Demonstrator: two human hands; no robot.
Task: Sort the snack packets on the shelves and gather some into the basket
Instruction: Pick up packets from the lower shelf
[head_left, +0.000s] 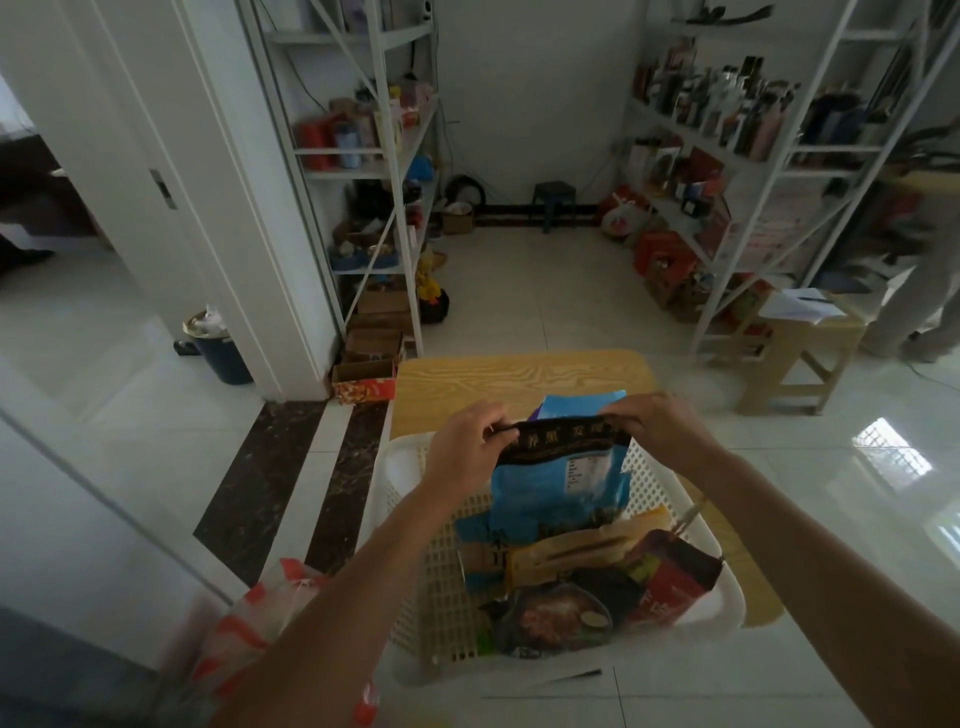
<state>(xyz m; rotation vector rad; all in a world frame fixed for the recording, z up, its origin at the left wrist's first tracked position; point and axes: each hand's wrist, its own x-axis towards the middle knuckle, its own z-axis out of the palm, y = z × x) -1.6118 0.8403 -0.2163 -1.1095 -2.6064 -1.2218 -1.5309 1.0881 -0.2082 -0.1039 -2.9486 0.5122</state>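
Note:
A white lattice basket (675, 618) stands on a low wooden table (519, 379) in front of me. It holds several snack packets, among them a yellow one (571, 551), a red one (670, 587) and a dark round-pictured one (556, 618). A blue packet with a black top band (561, 483) stands upright over the basket's far end. My left hand (467, 441) pinches its top left corner and my right hand (660, 426) pinches its top right corner. Another blue packet (576, 402) shows just behind it.
White metal shelves stand at the left (374, 171) and right (727, 156), full of bottles, boxes and red packages. Cardboard boxes (363, 379) lie on the floor by the left shelf. A wooden stool (800, 353), a bin (218, 343) and an orange-white bag (249, 623) are nearby. A person (930, 291) stands far right.

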